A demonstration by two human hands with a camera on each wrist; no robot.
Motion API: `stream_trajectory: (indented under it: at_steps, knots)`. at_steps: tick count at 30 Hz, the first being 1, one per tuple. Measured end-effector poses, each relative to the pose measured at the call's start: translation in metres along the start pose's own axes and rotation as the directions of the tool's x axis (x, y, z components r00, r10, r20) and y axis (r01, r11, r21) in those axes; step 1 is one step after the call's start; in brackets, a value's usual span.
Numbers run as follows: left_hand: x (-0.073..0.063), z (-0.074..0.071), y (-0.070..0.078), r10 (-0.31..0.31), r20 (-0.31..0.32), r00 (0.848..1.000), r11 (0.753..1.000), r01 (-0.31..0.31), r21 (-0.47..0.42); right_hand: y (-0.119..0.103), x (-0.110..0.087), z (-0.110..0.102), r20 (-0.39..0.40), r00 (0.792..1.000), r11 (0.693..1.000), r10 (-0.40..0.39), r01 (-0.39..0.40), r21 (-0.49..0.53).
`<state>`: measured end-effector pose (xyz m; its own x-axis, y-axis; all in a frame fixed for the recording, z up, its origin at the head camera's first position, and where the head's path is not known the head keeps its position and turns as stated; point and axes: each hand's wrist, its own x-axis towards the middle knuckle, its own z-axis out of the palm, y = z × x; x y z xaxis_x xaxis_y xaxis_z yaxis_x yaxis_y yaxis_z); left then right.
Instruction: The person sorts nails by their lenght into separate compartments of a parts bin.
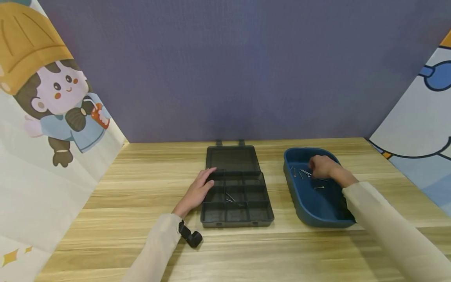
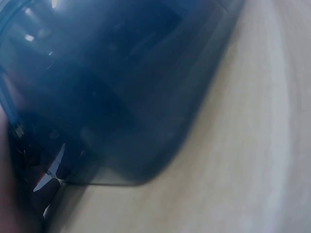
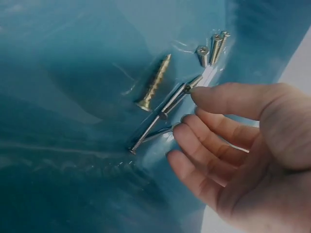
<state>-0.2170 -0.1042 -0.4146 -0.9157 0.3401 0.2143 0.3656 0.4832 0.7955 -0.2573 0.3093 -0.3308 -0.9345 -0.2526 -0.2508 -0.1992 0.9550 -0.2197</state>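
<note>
A dark translucent compartment box [image 1: 237,203] lies on the table with its lid [image 1: 232,158] folded back. Two or so thin nails [image 1: 230,197] lie in its middle compartment. My left hand [image 1: 197,192] rests on the box's left edge, fingers stretched; the left wrist view is blurred. Inside the blue bin [image 1: 299,205], my right hand [image 3: 252,131] reaches down to several nails [image 3: 148,131]. Its thumb is at one nail's end, with a gap between thumb and fingertips. A brass-coloured screw [image 3: 155,83] and a few short screws [image 3: 215,48] lie close by.
The wooden table [image 1: 148,176] meets a purple-grey panel [image 1: 239,70] at the back. Printed cartoon sheets stand at the left and right. A black strap with a small device [image 1: 190,235] is on the left wrist. A lone nail [image 1: 319,187] lies on the bin's floor.
</note>
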Motion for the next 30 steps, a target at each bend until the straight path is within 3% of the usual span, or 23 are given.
stream_trajectory:
  at_steps: [15,30]
  knots:
    - [-0.001,0.001,0.000,0.026,-0.014,1.000,1.000,-0.026,-0.002,0.012,0.004,0.006,0.024,0.999,1.000,0.025,-0.024,-0.018]
    - [-0.001,0.002,-0.002,0.016,-0.012,1.000,1.000,-0.016,0.004,0.016,0.003,0.015,-0.003,1.000,1.000,0.012,-0.012,-0.001]
